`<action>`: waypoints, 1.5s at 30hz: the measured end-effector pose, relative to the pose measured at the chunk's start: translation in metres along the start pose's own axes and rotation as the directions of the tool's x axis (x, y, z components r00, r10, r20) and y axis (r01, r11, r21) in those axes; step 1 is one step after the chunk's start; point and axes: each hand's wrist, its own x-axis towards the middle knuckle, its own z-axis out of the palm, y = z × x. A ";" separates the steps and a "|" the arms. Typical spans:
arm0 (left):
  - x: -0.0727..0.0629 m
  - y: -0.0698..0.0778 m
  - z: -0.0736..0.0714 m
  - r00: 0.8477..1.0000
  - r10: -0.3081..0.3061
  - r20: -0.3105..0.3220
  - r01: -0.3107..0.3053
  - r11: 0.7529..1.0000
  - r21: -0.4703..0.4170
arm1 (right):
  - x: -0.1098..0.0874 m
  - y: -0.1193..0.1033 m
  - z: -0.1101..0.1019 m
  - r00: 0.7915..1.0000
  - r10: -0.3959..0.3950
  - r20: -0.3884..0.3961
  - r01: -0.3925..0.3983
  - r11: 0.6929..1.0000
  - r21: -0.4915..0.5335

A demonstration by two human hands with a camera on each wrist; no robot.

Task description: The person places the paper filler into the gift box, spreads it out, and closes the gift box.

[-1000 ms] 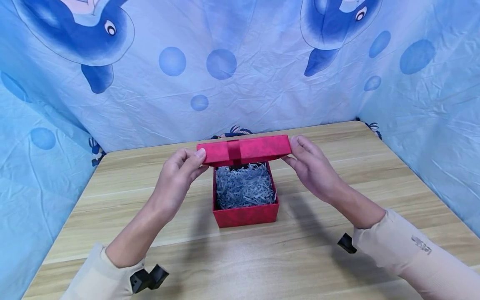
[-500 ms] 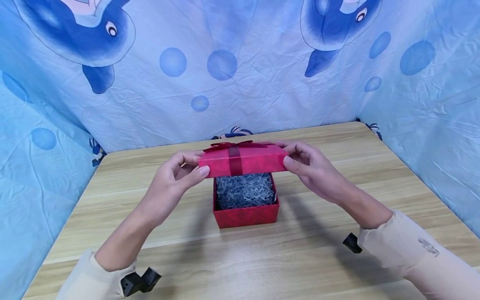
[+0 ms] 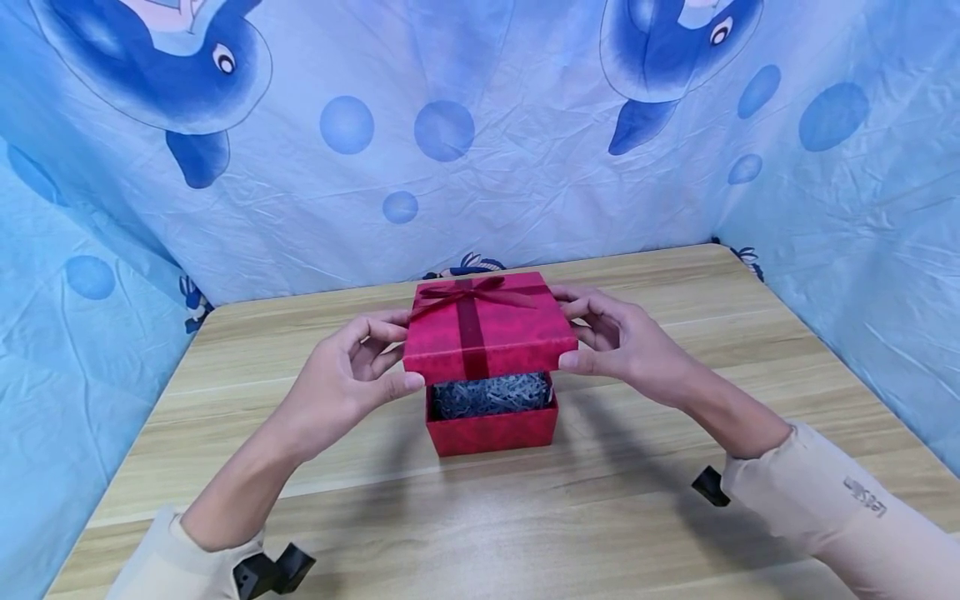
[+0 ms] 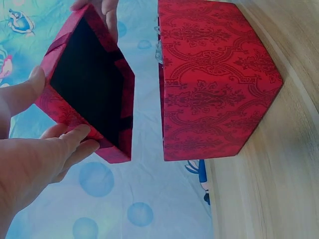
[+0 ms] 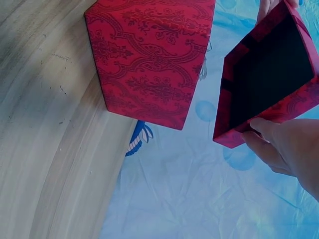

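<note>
A red gift box lid (image 3: 502, 333) with a dark red ribbon and bow is held up between my two hands, above the box. My left hand (image 3: 341, 379) grips its left side, thumb at the near left corner. On the right side, my right hand (image 3: 633, 346) grips it with the thumb at the near right corner. Below stands the red patterned box (image 3: 491, 435), its top uncovered at the front, with grey-blue shredded paper (image 3: 491, 395) inside. Both wrist views show a gap between the lid's dark inside (image 4: 89, 79) and the box (image 5: 149, 59).
The box stands on a light wood-grain table (image 3: 480, 525). A blue curtain (image 3: 510, 192) printed with dolphins and bubbles hangs behind and at both sides. Small black cameras (image 3: 273, 571) are worn at the wrists.
The lid has tipped from edge-on to showing its top and bow, and its near edge has come lower and nearer, covering more of the shredded paper. The box stays put.
</note>
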 end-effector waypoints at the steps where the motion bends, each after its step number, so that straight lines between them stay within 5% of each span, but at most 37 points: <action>1: 0.000 -0.001 0.000 1.000 0.004 0.003 -0.004 1.000 0.000 | 0.000 0.000 0.000 1.000 -0.004 0.002 0.004 1.000 0.006; 30: -0.004 -0.021 0.008 0.997 -0.061 -0.051 0.064 0.996 0.060 | -0.002 0.021 0.006 0.978 -0.199 0.064 0.201 0.979 -0.027; 45: -0.007 -0.037 0.015 0.993 -0.092 -0.070 0.097 0.993 0.072 | -0.006 0.037 0.012 0.994 -0.096 0.054 0.101 0.989 -0.110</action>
